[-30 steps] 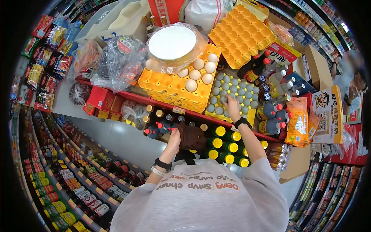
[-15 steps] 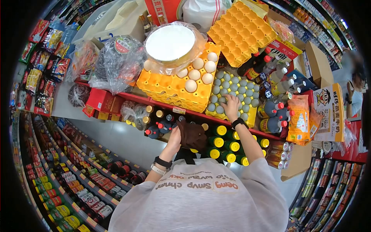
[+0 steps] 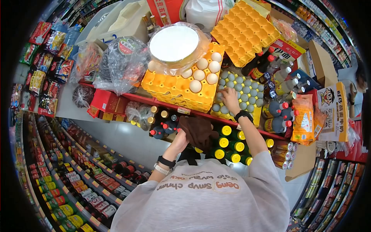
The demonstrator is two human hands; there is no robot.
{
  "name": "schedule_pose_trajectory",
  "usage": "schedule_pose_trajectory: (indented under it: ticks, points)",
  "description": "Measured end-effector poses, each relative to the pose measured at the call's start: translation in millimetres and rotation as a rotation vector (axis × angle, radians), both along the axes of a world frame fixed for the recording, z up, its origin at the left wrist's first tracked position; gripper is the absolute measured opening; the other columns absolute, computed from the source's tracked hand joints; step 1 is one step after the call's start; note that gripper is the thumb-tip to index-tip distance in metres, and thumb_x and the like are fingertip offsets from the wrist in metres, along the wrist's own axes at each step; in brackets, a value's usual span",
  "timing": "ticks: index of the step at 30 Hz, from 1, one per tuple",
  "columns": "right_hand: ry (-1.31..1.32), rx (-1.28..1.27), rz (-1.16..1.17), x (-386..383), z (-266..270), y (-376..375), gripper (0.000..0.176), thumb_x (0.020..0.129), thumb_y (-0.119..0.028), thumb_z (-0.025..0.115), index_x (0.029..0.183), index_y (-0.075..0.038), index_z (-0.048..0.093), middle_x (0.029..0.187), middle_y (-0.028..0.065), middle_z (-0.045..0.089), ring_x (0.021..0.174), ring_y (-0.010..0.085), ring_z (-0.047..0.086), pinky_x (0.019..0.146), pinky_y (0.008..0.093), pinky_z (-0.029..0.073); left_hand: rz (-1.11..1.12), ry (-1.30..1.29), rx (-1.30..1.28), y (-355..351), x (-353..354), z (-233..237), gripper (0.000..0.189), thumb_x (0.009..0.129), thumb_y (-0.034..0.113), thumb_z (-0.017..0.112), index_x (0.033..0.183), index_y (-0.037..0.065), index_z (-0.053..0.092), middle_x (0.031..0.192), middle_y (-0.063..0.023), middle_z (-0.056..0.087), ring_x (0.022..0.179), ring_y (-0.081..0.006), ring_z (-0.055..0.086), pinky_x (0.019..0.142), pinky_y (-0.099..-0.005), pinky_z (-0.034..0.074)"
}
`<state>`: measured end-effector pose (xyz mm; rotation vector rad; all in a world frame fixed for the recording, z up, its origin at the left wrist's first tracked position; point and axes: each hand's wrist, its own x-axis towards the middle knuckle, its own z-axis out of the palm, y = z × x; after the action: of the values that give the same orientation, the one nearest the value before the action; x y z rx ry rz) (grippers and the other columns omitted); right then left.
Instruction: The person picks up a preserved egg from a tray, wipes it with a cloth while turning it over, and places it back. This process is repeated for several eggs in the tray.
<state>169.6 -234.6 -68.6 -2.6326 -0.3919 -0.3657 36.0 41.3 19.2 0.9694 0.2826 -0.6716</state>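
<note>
The left hand [image 3: 180, 141] clasps brown cloth [image 3: 198, 132] left of the tray [image 3: 256, 116], and the right hand [image 3: 230, 101] is over eggs [image 3: 246, 89] in the tray, its grip I cannot tell, so careless pressing could crack 1.

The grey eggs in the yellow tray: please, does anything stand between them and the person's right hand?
Nothing visible does. The right hand is directly over the grey eggs, at the left part of the yellow tray. The orange tray stack stands close on the left, beside the hand, not between.
</note>
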Motion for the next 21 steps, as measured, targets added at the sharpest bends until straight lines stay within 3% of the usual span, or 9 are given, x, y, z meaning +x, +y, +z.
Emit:
schedule_pose_trajectory:
  ticks: [1,3,5,8,9,12,13,17,21]
  points:
    - [0.002,0.001,0.002,-2.4,2.5,1.4,0.037,0.073,-0.009,0.066,0.109,-0.013,0.059,0.102,0.0099,0.051,0.100,0.0277,0.045,0.088,0.0399,0.035,-0.007,-0.009,-0.003,-0.1,-0.4,5.4,0.047,0.097,0.036,0.034,0.135,0.007,0.032,0.135,-0.0061,0.040,0.121,-0.0195,0.041,0.102,-0.0345,0.034]
    - [0.094,0.447,-0.135,-13.9,7.8,2.0,0.031,0.080,-0.007,0.057,0.110,-0.007,0.054,0.102,0.0132,0.052,0.096,0.0302,0.047,0.084,0.0387,0.038,-0.015,-0.016,-0.006,-2.6,-4.0,5.8,0.048,0.097,0.036,0.034,0.135,0.007,0.032,0.135,-0.0064,0.040,0.122,-0.0196,0.041,0.102,-0.0346,0.034]
    - [0.243,0.761,-0.133,-42.6,23.0,9.3,0.027,0.089,-0.011,0.046,0.115,-0.003,0.048,0.106,0.0150,0.052,0.099,0.0281,0.049,0.088,0.0360,0.038,-0.031,-0.054,-0.008,-6.2,0.0,-0.2,0.048,0.097,0.037,0.034,0.134,0.006,0.033,0.134,-0.0067,0.040,0.122,-0.0192,0.040,0.102,-0.0345,0.034]
    - [0.454,0.976,0.021,-96.7,86.9,33.8,0.029,0.092,-0.015,0.044,0.118,-0.003,0.046,0.114,0.0134,0.051,0.108,0.0270,0.047,0.095,0.0342,0.034,-0.083,-0.052,-0.021,-16.1,0.5,1.2,0.048,0.097,0.037,0.036,0.133,0.006,0.034,0.133,-0.0062,0.041,0.122,-0.0181,0.040,0.102,-0.0339,0.034]
    - [0.465,1.029,0.125,-109.6,100.0,42.1,0.030,0.092,-0.016,0.043,0.119,-0.003,0.047,0.118,0.0129,0.050,0.111,0.0275,0.045,0.097,0.0345,0.033,-0.092,-0.038,-0.022,-21.3,-0.4,2.7,0.048,0.097,0.037,0.036,0.133,0.006,0.034,0.133,-0.0062,0.041,0.122,-0.0181,0.040,0.102,-0.0339,0.034]
    - [0.259,0.733,0.287,-135.7,110.5,63.9,0.032,0.092,-0.019,0.042,0.120,-0.004,0.048,0.125,0.0116,0.048,0.119,0.0291,0.040,0.102,0.0381,0.029,-0.121,-0.209,0.113,-39.2,-2.7,-1.0,0.044,0.097,0.033,0.038,0.131,0.006,0.036,0.128,-0.0030,0.044,0.117,-0.0146,0.043,0.099,-0.0304,0.035]
    - [0.277,0.850,0.184,-145.0,105.9,71.2,0.036,0.090,-0.019,0.043,0.123,-0.004,0.047,0.126,0.0116,0.047,0.120,0.0295,0.039,0.103,0.0379,0.028,-0.056,-0.264,0.158,-47.8,-7.6,-5.2,0.041,0.098,0.031,0.036,0.130,0.005,0.037,0.124,-0.0029,0.047,0.113,-0.0141,0.046,0.096,-0.0295,0.036]
    - [0.294,0.796,0.074,-159.0,130.1,75.5,0.048,0.081,-0.011,0.056,0.127,-0.005,0.044,0.129,0.0107,0.046,0.120,0.0286,0.040,0.103,0.0384,0.028,0.082,-0.344,0.098,-66.7,-5.6,0.6,0.038,0.097,0.024,0.035,0.130,0.005,0.036,0.124,-0.0059,0.047,0.114,-0.0158,0.046,0.096,-0.0310,0.038]
    - [0.364,1.120,-0.019,-176.6,117.0,77.6,0.050,0.076,-0.001,0.062,0.122,-0.004,0.044,0.131,0.0127,0.045,0.123,0.0253,0.041,0.103,0.0336,0.029,0.042,-0.481,0.252,-76.9,-11.2,-3.5,0.038,0.097,0.024,0.035,0.130,0.005,0.035,0.126,-0.0079,0.047,0.114,-0.0180,0.048,0.095,-0.0322,0.040]
